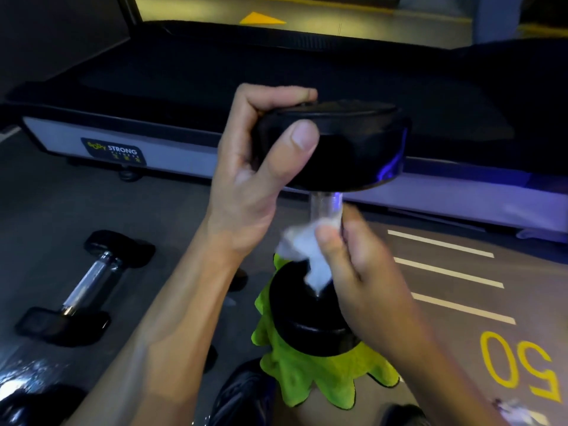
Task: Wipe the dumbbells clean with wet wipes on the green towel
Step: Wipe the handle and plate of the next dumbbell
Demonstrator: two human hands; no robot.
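Left hand (246, 179) grips the upright dumbbell's (332, 149) top head; right hand (368, 272) pinches wipe (302, 244) against its vertical handle.

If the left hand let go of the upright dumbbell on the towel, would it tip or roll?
Probably tip: the dumbbell stands on end on the soft, bunched green towel. Likely heavy, given its thick heads. Once down, the round heads might roll.
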